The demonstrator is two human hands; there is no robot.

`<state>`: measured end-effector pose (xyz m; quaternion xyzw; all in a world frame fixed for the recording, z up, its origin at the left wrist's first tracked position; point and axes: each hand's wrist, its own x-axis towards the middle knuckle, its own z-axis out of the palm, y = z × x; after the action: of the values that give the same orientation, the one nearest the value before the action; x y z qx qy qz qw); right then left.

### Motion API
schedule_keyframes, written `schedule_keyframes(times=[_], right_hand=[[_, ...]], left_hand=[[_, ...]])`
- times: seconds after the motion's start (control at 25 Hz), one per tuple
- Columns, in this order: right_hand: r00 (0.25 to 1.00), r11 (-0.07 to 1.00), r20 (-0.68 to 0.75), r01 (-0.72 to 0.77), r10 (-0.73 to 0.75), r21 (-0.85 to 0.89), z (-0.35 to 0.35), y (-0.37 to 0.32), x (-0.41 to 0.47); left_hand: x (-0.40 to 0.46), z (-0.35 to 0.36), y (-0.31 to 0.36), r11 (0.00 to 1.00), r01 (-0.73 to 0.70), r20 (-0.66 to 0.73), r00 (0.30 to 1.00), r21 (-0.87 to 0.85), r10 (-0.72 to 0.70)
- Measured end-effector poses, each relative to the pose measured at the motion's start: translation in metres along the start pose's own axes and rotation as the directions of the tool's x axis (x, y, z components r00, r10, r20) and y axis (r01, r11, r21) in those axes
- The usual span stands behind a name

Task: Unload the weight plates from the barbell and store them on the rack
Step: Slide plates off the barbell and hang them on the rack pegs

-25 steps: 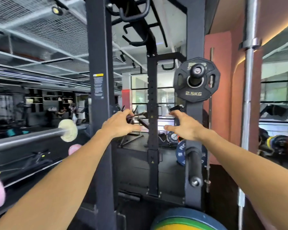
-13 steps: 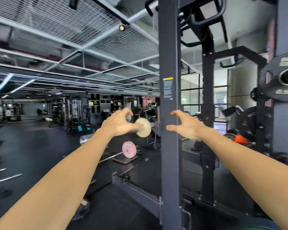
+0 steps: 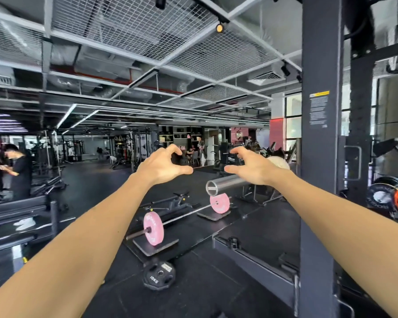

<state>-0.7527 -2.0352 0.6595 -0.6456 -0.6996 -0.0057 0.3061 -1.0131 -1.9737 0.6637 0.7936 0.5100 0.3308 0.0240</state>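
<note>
My left hand (image 3: 163, 167) was empty, fingers half curled. The barbell sleeve (image 3: 225, 186) lay below my right hand (image 3: 253, 167), also empty and nearer to it, its long axis running away rightward to a pale plate (image 3: 278, 162).

A pink-plated bar (image 3: 184, 215) rests on floor pads, a person in black (image 3: 19, 171) standing far left.

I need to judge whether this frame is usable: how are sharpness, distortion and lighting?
Head view: wide-angle bending bows the ceiling grid and stretches both forearms; left hand and right hand look slightly soft; the 10KG plate label is readable; windows blow out bright.
</note>
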Motion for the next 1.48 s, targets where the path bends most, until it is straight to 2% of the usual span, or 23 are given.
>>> schedule_keyframes(times=[0.16, 0.36, 0.72, 0.88, 1.16, 1.32, 1.48], right_hand=[[1.000, 1.000, 0.012, 0.019, -0.019, -0.008, 0.023, -0.011, 0.047], [1.000, 0.999, -0.001, 0.004, -0.004, -0.034, 0.041, 0.022, 0.105], [0.972, 0.972, -0.084, -0.225, 0.219, -0.070, 0.020, 0.127, 0.141], [0.921, 0.921, -0.163, -0.373, 0.353, -0.115, 0.010, 0.166, 0.133], [0.779, 0.795, -0.312, -0.597, 0.543, -0.108, 0.011, 0.202, 0.125], [0.701, 0.743, -0.373, -0.667, 0.607, -0.044, 0.024, 0.211, 0.124], [0.675, 0.699, -0.369, -0.710, 0.638, -0.089, 0.035, 0.224, 0.134]], left_hand=[[0.030, 0.004, -0.030, 0.999, 0.008, -0.012, 1.000, -0.042, -0.008], [0.100, 0.043, -0.034, 0.998, -0.057, -0.006, 0.998, -0.038, 0.057], [0.215, 0.137, 0.008, 0.962, -0.205, 0.076, 0.972, -0.182, 0.221], [0.254, 0.182, 0.029, 0.916, -0.295, 0.109, 0.937, -0.271, 0.333], [0.309, 0.247, 0.055, 0.808, -0.415, 0.178, 0.835, -0.419, 0.521], [0.331, 0.284, 0.068, 0.751, -0.446, 0.210, 0.775, -0.487, 0.597], [0.345, 0.319, 0.088, 0.713, -0.468, 0.224, 0.732, -0.522, 0.644]])
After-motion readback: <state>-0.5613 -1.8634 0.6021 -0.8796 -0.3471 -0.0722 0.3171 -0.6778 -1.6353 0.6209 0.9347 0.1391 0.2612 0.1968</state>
